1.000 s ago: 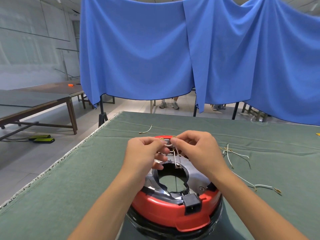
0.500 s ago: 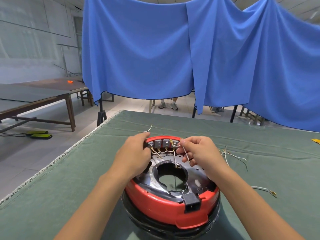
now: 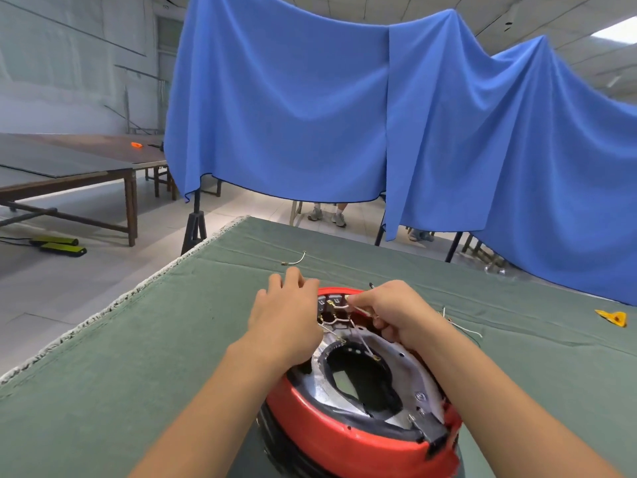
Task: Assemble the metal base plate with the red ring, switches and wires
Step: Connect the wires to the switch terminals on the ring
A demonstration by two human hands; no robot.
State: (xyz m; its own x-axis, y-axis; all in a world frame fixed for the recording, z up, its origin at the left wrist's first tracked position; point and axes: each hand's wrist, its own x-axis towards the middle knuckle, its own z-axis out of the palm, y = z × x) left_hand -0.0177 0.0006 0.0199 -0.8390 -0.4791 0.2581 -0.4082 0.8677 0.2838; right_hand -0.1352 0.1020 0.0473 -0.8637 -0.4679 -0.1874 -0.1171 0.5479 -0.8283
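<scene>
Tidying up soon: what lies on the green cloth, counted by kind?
Red ring assembly: 1
Yellow scrap: 1
Loose wires: 2 plainly seen, far curved wire and white wire right of the assembly; others may be hidden
Total: 4

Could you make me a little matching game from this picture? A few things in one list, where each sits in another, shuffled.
Things:
1. short white wire
2. yellow piece
3. left hand
4. row of switches

Places:
A. far rim of the red ring
B. green cloth, beyond the hands
C. far right on the cloth
D. resting on the ring's left side

Pairs: 1-B, 2-C, 3-D, 4-A
</scene>
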